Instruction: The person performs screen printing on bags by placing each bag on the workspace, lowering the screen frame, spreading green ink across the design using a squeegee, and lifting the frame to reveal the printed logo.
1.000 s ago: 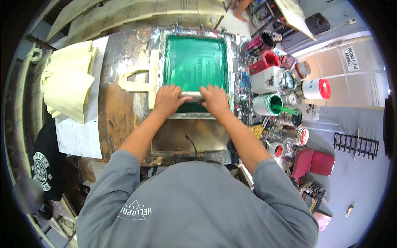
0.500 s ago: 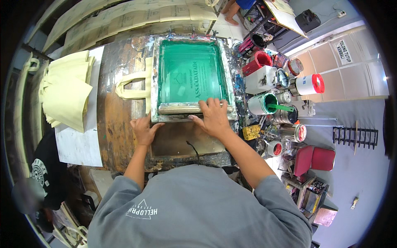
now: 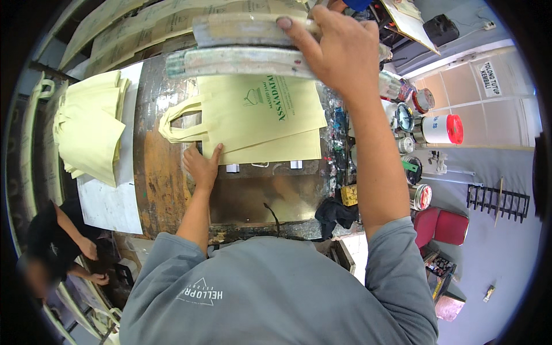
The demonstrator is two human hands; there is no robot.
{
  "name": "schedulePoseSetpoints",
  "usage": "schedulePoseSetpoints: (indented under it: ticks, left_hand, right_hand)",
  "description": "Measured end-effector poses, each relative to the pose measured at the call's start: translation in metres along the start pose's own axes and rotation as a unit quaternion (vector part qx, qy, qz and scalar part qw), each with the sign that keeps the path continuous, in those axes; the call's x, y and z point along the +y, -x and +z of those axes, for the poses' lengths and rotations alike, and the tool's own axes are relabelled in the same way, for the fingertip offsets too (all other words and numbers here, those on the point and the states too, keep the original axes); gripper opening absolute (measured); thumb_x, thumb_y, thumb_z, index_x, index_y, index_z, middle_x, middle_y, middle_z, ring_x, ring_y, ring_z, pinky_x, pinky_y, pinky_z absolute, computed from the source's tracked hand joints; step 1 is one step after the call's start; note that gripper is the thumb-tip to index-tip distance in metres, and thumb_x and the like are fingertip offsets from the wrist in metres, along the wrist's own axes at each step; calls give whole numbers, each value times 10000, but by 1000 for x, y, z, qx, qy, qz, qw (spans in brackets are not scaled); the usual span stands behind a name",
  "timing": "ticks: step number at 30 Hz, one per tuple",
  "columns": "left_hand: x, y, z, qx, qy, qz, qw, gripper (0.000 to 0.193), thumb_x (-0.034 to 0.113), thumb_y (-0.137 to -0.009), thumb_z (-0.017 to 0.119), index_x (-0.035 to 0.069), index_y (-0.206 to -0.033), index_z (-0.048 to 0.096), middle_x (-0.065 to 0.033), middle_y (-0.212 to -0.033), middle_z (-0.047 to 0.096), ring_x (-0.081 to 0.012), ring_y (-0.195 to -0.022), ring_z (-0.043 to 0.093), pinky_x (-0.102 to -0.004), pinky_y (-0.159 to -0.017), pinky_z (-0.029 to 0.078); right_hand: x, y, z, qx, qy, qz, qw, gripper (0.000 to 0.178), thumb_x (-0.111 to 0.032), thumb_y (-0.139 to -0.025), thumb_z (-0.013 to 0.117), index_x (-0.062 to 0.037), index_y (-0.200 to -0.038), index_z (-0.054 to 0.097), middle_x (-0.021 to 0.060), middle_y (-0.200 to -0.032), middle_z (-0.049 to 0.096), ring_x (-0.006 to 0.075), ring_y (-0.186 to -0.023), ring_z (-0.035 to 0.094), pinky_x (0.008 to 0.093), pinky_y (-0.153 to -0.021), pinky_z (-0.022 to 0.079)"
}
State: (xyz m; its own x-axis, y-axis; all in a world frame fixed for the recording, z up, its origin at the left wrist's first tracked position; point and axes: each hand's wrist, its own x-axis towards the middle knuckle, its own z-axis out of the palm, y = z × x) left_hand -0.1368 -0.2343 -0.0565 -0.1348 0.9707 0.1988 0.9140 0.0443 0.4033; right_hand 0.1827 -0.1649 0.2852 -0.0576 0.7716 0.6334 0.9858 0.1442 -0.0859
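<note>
My right hand [image 3: 339, 49] grips the near edge of the screen printing frame [image 3: 244, 62], which is swung up steeply and seen almost edge-on. Under it a pale yellow tote bag [image 3: 259, 118] lies flat with a dark green print on its upper face and its handles pointing left. Thumb and fingers apart, my left hand [image 3: 201, 167] rests at the bag's near left corner with the thumb touching its edge. The frame's green inked mesh is turned out of sight.
Left lies a stack of yellow bags [image 3: 89, 126] on a white sheet [image 3: 109, 204]. Ink cans [image 3: 440, 129] crowd the right side, near a yellow sponge [image 3: 349, 194] and a black cloth [image 3: 336, 215]. Drying racks [image 3: 190, 26] stand behind. A co-worker [image 3: 57, 241] is at lower left.
My right hand has lifted the frame from the bag and swung it up and away, exposing the green print. My left hand has come off the frame to the bag's corner.
</note>
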Motion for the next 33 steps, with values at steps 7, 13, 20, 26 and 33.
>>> schedulePoseSetpoints:
  ticks: [7,13,20,26,33]
  left_hand:
    - [-14,-12,13,-45,99,-72,992,367,373,-980,755,45,-1135,699,-161,-1140,671,-391,-1141,602,-532,-1007,434]
    - [-31,-48,-4,-14,247,-29,969,241,251,-1024,705,15,-1073,693,-166,-1007,712,-333,-941,681,-452,-851,524]
    - [-57,-144,-182,-25,238,55,969,251,231,-1065,646,-5,-1142,683,-129,-1020,731,-197,-921,675,-355,-810,531]
    - [-313,-159,-271,14,296,-103,950,301,224,-1056,689,2,-1260,684,-75,-1101,735,-143,-967,678,-282,-841,548]
    - [-127,-106,-171,176,-53,63,981,587,281,-989,716,-14,-1464,537,-269,-1261,665,-417,-1146,653,-527,-1023,519]
  right_hand:
    - [4,-15,-2,-25,-2,15,1000,643,-667,-1005,579,-56,-828,677,147,-719,678,338,-774,673,462,-784,385]
    - [1,-16,-5,-42,-12,18,999,655,-675,-1009,563,-51,-856,692,164,-724,679,357,-776,677,456,-780,397]
    - [1,-2,-4,-19,14,10,1000,631,-652,-1000,596,-53,-823,685,158,-762,696,345,-797,682,447,-778,398]
    - [-7,5,0,0,3,-6,1000,636,-659,-979,623,-52,-804,697,147,-751,705,337,-734,659,450,-740,379]
    - [4,4,1,10,30,-4,999,669,-683,-976,603,-45,-832,742,151,-751,724,346,-714,689,460,-725,423]
